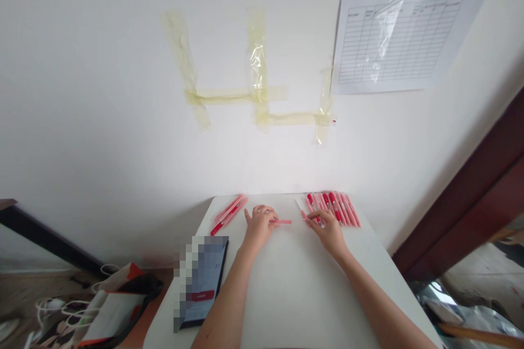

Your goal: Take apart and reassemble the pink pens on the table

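Note:
My left hand (261, 225) is closed around a slim pink pen piece (283, 222), which sticks out to the right from its fingers. Pinched in my right hand (328, 228) is a thin pen part (303, 214), pink near the fingertips with a whitish end pointing up and left. A gap separates the two pieces. Right beside my right hand lies a row of pink and red pens (344, 208), several of them side by side. Left of my left hand sits a smaller bunch of pink and red pens (230, 212).
A tablet (204, 283), partly blurred out, lies at the left edge of the white table (298, 294). The wall behind carries yellowish tape (257, 60) and a printed sheet (401, 43). Bags (114, 311) stand on the floor at left; dark red wood (462, 196) rises at right.

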Demonstrator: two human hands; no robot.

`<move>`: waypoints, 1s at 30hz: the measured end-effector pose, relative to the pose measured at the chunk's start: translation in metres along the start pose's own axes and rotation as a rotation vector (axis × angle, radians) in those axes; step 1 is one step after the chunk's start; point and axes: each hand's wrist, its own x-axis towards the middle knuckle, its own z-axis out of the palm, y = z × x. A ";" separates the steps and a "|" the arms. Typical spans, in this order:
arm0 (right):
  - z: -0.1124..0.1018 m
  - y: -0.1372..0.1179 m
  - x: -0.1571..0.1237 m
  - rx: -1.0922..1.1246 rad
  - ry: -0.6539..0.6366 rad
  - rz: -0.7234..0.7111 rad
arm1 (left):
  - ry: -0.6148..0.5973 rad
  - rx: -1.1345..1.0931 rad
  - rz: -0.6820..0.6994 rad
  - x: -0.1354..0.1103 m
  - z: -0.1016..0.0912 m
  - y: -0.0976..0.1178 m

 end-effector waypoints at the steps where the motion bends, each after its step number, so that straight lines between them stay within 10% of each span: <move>1: 0.000 -0.001 0.000 0.006 0.003 0.003 | 0.012 -0.010 0.000 0.000 0.000 0.002; 30: 0.002 -0.006 -0.003 0.175 0.103 -0.026 | -0.034 -0.161 0.110 -0.008 0.011 0.032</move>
